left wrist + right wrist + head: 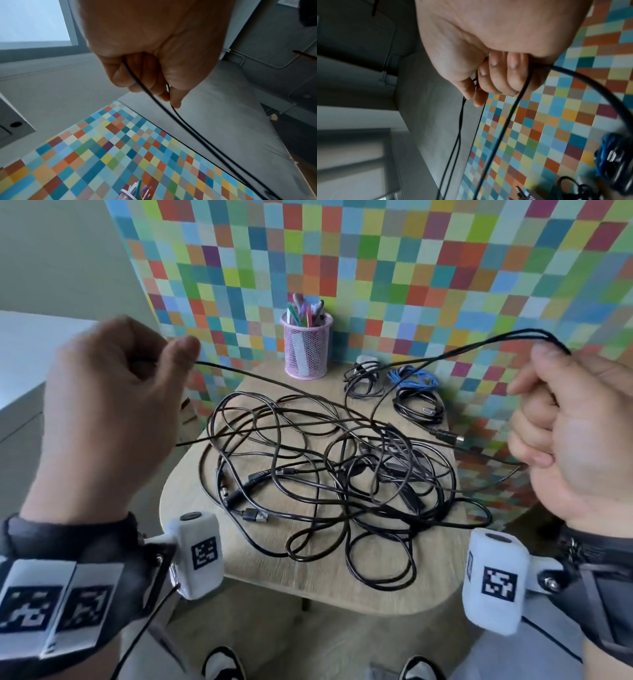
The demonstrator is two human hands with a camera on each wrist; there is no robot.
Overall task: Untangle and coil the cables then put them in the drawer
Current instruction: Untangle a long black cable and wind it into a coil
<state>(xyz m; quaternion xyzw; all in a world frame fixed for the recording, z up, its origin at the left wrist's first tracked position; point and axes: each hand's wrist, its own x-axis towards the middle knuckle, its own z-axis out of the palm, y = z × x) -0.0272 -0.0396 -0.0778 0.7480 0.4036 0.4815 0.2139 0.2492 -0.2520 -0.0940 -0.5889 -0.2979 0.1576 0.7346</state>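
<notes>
A tangle of black cables lies spread over the small wooden table. My left hand is raised at the left, fingers curled, pinching a thin black cable that runs down into the tangle; the left wrist view shows the left hand with two strands leaving it. My right hand is raised at the right and grips several loops of the same black cable. In the right wrist view the right hand has its fingers curled round the strands. No drawer is in view.
At the table's back stand a pink mesh pen cup and three coiled cables: a black one with a white plug, a blue one and a black one. A chequered colourful wall rises behind. My shoes show below.
</notes>
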